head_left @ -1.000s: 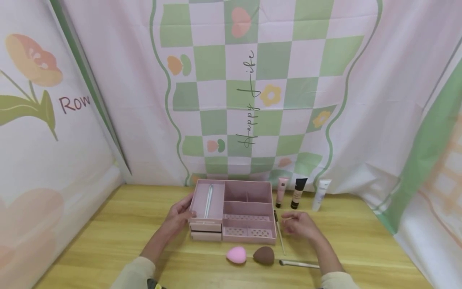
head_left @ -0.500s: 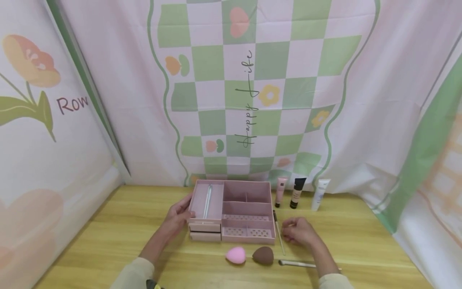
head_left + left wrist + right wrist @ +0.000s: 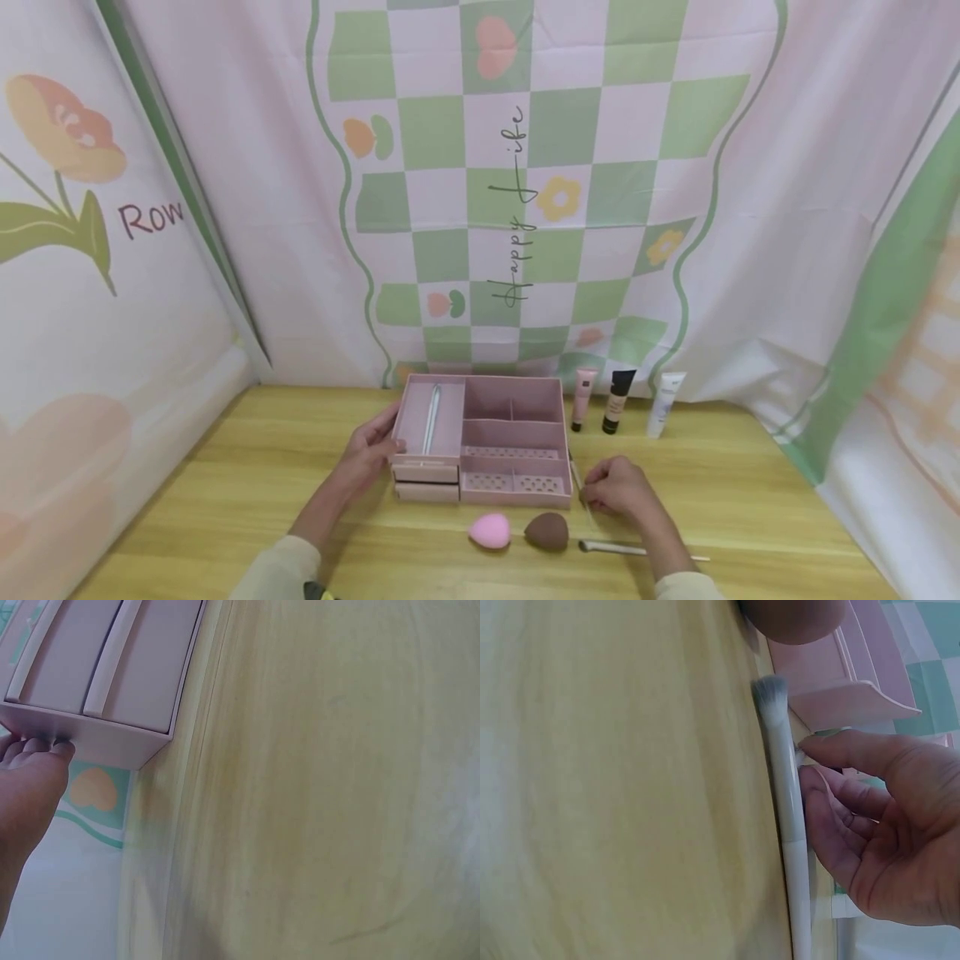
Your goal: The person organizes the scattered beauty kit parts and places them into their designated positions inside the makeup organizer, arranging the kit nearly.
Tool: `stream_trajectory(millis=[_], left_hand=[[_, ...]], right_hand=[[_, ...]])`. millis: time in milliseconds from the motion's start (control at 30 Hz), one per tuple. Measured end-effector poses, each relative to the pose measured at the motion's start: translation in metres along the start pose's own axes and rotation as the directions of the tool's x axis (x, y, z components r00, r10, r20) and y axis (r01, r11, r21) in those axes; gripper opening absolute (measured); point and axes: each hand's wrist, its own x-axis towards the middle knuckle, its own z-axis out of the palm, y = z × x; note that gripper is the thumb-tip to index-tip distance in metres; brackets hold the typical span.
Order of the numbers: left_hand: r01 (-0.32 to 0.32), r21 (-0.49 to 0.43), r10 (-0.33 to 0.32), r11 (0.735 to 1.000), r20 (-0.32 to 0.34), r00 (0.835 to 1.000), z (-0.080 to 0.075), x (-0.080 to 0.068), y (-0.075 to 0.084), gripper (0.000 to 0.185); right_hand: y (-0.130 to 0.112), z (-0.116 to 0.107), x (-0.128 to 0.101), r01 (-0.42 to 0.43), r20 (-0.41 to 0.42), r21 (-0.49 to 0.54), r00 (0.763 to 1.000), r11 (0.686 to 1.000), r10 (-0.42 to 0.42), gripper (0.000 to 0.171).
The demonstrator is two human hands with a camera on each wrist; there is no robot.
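Head view, going left to right: left hand (image 3: 372,454) is against the left side of the pink organizer (image 3: 487,442), fingers laid along its wall and thumb near the top edge, so more bracing than gripping. That box sits mid-desk toward the back edge. Its long left compartment holds one pale brush (image 3: 432,414); the other compartments look empty and the two small drawers under it are closed. Right hand (image 3: 613,485) is just off the box's right front corner, fingertips curled and pinching at a thin brush (image 3: 576,475) lying on the desk (image 3: 225,500). Right wrist view shows the fingers (image 3: 832,796) touching a handle but not fully round it, so I'd guess it could roll away or slip, or snag the box corner if lifted crooked
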Motion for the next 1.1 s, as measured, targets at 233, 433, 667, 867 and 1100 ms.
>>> stream_trajectory(millis=[233, 433, 667, 867, 1100], left_hand=[[-0.021, 0.007, 0.021, 1.000, 0.020, 1.000, -0.001, 0.000, -0.002, 0.076], [-0.028, 0.005, 0.028, 1.000, 0.002, 1.000, 0.000, -0.002, 0.000, 0.076], [-0.001, 0.004, 0.001, 1.000, -0.014, 1.000, 0.000, -0.002, -0.001, 0.075], [0.000, 0.011, 0.000, 1.000, -0.024, 1.000, 0.001, -0.002, -0.001, 0.075], [0.007, 0.011, -0.007, 1.000, -0.006, 1.000, 0.002, -0.002, 0.001, 0.076]], right_hand=[[-0.002, 0.001, 0.000, -0.022, -0.024, -0.076, 1.000, 0.997, 0.020, 0.013], [-0.005, 0.003, 0.002, -0.010, -0.068, -0.208, 0.998, 0.978, -0.004, 0.014], [-0.004, 0.004, 0.004, -0.012, -0.089, -0.266, 0.996, 0.964, -0.012, 0.019], [0.001, 0.003, 0.007, -0.009, -0.085, -0.219, 0.996, 0.976, -0.009, 0.018], [0.006, 0.002, 0.008, -0.007, -0.058, -0.073, 0.998, 0.997, 0.002, 0.013]])
